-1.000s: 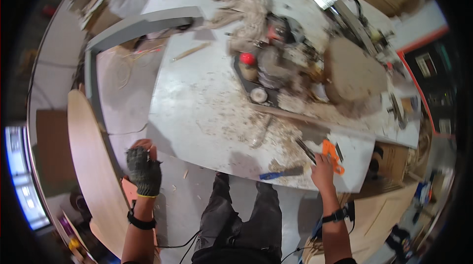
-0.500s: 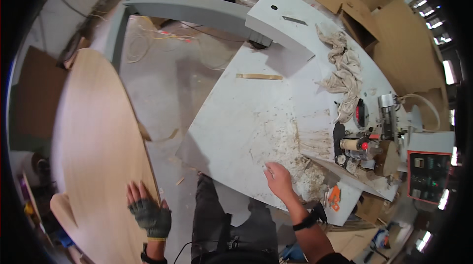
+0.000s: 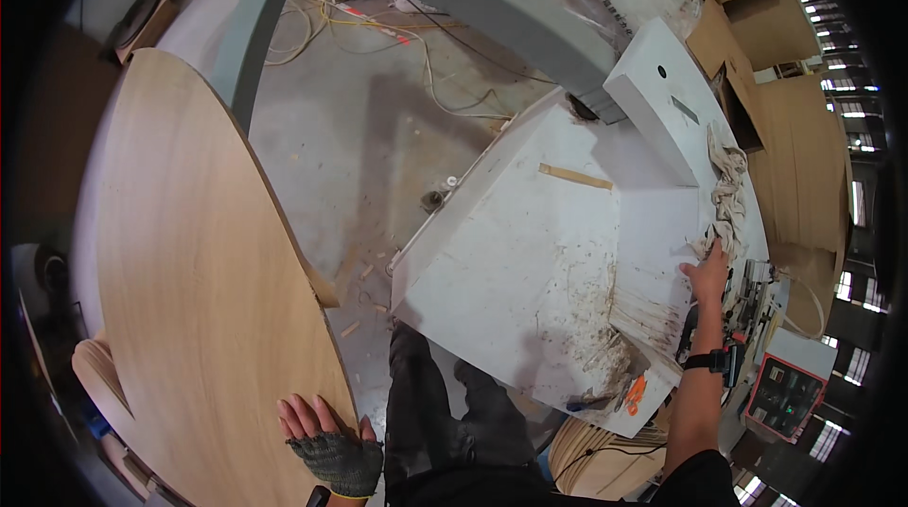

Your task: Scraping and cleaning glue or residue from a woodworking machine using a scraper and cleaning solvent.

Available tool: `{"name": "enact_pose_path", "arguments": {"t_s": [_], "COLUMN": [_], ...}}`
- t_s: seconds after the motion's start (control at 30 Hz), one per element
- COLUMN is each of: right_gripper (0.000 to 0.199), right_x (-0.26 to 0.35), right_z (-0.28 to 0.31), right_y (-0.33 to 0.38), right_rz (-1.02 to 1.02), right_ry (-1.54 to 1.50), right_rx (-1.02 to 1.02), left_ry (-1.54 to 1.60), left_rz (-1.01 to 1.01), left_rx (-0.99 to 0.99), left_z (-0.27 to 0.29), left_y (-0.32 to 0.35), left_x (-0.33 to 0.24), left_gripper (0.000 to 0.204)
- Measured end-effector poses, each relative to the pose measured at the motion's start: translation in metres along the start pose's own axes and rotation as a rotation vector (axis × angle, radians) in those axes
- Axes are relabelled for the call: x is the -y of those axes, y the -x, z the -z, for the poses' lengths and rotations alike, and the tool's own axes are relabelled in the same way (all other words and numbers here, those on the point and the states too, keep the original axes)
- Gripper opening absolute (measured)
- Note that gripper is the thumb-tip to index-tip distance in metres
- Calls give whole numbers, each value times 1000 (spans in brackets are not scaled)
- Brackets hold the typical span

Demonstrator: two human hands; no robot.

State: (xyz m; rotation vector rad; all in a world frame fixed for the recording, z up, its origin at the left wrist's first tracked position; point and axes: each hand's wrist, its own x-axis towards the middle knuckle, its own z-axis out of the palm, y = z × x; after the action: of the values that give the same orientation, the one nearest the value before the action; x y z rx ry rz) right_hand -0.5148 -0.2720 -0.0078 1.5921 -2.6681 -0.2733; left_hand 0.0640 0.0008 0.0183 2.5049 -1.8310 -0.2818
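My left hand [image 3: 336,455], in a dark fingerless knitted glove, lies flat with fingers spread on the near right part of a large pale wood-grain panel [image 3: 208,261]. The panel has a long curved edge and a pointed far end. My bare right hand [image 3: 707,275] reaches over the machine on the right, thumb and forefinger apart. Its fingertips are at the lower end of a crumpled off-white rag [image 3: 728,190]; whether they touch it I cannot tell. The rag lies along the raised part of the white machine table [image 3: 492,261].
A thin wooden strip [image 3: 575,176] and sawdust lie on the table. Orange-handled scissors [image 3: 635,395] rest at its near edge, by a control box [image 3: 783,398]. A grey curved beam [image 3: 454,6] spans the back. Cables [image 3: 430,81] trail over the floor. Cardboard [image 3: 799,166] stands at right.
My right hand has moved from above the sawdust on the table, rightward and away from me, to the rag. My left hand stays flat on the panel. The view has shifted.
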Motion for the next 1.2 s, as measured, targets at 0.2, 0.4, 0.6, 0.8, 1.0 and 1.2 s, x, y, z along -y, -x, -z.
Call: {"name": "enact_pose_path", "arguments": {"t_s": [0.2,0.4,0.6,0.8,1.0,1.2], "right_gripper": [95,82,40,28,34,40], "right_x": [-15,-19,-22,-27,-86,-82], "right_z": [7,12,7,139,268,322], "right_y": [8,14,-20,2,63,134], "right_rz": [58,-133,-209,-63,414,931], "right_ry": [-24,-193,-210,-657,-1738,-1770], "right_rx": [-57,-58,-55,-168,226,549], "left_ry": [-4,17,12,53,970,1285], "left_rz": [-12,-28,24,81,-323,-883], "left_rx": [-62,-276,-249,-260,-30,-22], "left_z": [-7,-30,-38,-29,35,170], "left_y": [-16,-28,-27,-8,-4,4], "left_x": [-12,3,-4,-13,-174,-348], "left_gripper": [85,82,77,72,63,88]}}
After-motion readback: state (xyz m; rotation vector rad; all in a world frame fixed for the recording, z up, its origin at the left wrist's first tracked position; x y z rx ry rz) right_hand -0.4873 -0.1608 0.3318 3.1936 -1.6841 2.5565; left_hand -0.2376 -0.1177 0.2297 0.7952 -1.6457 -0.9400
